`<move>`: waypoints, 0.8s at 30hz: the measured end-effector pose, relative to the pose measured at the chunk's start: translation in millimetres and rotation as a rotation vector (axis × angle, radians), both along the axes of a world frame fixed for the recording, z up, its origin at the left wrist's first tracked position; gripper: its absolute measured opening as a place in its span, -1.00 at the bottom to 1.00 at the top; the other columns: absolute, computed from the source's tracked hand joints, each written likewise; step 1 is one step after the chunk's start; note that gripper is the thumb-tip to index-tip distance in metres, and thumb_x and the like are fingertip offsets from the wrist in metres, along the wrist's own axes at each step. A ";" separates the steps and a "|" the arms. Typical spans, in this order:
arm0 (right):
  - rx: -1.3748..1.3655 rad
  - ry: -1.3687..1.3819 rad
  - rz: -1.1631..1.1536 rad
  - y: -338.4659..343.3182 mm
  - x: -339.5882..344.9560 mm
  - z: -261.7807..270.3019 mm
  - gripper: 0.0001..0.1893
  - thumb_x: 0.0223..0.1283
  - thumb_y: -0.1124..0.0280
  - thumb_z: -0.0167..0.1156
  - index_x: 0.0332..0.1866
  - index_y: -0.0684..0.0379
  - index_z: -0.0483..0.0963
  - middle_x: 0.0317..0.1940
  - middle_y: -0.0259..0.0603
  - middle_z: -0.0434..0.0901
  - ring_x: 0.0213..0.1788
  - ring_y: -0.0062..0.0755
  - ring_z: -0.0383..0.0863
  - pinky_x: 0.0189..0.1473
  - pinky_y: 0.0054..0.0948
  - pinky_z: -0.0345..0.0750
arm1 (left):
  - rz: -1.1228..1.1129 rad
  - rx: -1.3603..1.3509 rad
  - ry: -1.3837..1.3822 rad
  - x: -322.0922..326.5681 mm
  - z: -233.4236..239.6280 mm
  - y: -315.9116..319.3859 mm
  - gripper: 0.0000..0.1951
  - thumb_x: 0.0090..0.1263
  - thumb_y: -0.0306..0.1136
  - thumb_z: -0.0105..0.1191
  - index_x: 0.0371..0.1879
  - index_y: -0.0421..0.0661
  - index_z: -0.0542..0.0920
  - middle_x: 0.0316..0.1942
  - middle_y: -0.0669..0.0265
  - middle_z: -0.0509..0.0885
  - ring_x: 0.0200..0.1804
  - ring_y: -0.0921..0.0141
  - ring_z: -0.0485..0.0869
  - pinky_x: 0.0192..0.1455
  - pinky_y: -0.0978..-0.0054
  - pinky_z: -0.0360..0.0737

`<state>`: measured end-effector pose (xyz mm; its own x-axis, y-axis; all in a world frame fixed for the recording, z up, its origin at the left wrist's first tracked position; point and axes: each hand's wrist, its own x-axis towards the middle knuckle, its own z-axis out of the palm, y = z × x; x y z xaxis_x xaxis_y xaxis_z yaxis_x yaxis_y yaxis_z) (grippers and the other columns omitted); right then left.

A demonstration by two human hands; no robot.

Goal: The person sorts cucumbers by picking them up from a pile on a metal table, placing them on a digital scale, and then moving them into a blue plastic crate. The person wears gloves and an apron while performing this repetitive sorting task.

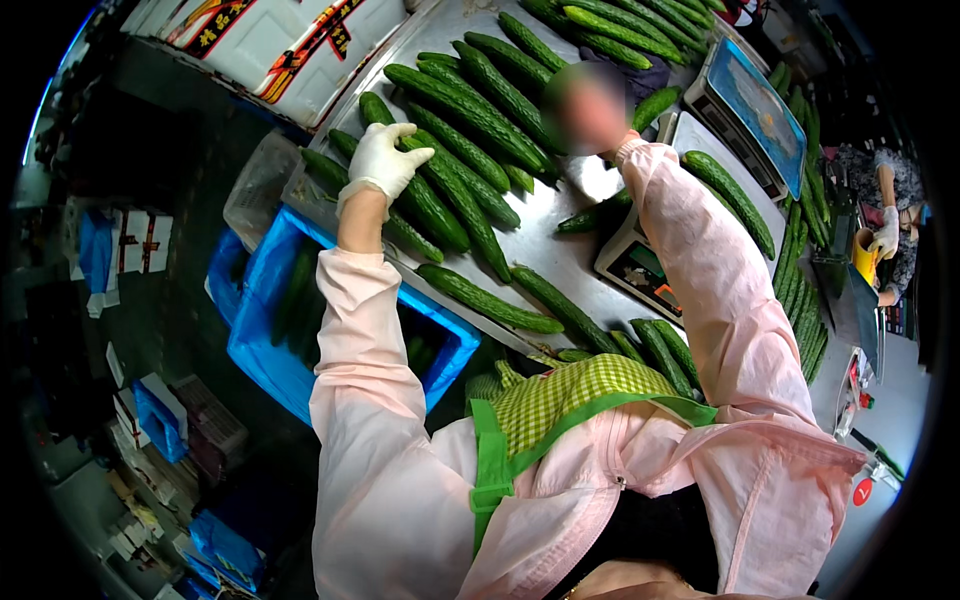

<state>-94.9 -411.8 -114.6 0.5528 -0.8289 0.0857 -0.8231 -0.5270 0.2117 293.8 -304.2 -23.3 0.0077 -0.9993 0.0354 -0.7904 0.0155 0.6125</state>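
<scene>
My left hand (388, 161), in a white glove, rests on cucumbers at the left of a metal table. Its thumb and forefinger stand apart at the upper end of a cucumber (457, 199); whether it grips one I cannot tell. My right hand (589, 109) is blurred, so its fingers and anything in them are hidden. It is above the table between the long cucumbers (469, 112) and a digital scale (637, 266). One cucumber (731, 199) lies on that scale's pan. Nearer my apron, another cucumber (491, 298) lies along the table's front edge.
A blue-lined crate (262, 330) with cucumbers inside stands below the table's left side. White printed boxes (277, 45) are at the upper left. A second scale (754, 112) with a blue pan stands at the right, near more cucumbers (802, 315). Another person's gloved hand (887, 232) shows far right.
</scene>
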 end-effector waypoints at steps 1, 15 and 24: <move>0.024 -0.064 0.003 -7.9 -34.3 -38.1 -0.38 0.54 0.18 0.04 0.59 0.17 0.15 0.49 -0.11 0.31 0.48 -0.29 0.32 0.51 -0.35 0.28 | -0.051 0.065 0.143 -6.4 3.0 -7.3 -0.59 0.19 -0.24 0.48 0.00 -0.11 0.77 -0.17 0.30 0.69 -0.08 0.37 0.66 0.05 0.43 0.59; 0.924 -0.735 -0.156 205.2 124.7 120.3 -0.02 0.19 -0.08 0.42 0.54 0.35 0.18 0.29 0.29 0.50 0.35 0.04 0.53 0.36 -0.18 0.46 | 0.018 0.073 1.108 -15.0 45.6 27.0 -0.81 0.41 -0.48 0.30 -0.04 -0.15 0.75 -0.07 0.35 0.80 -0.15 0.54 0.74 -0.17 0.67 0.60; 1.027 -1.426 -0.425 232.8 117.2 125.0 -0.36 0.43 0.05 0.27 0.37 0.32 0.33 -0.11 -0.19 0.61 -0.09 -0.46 0.58 -0.06 -0.37 0.57 | 0.260 -0.276 1.059 -9.8 96.5 46.5 -0.76 0.50 -0.30 0.25 -0.04 -0.23 0.73 -0.29 0.31 0.76 -0.24 0.46 0.74 -0.20 0.62 0.64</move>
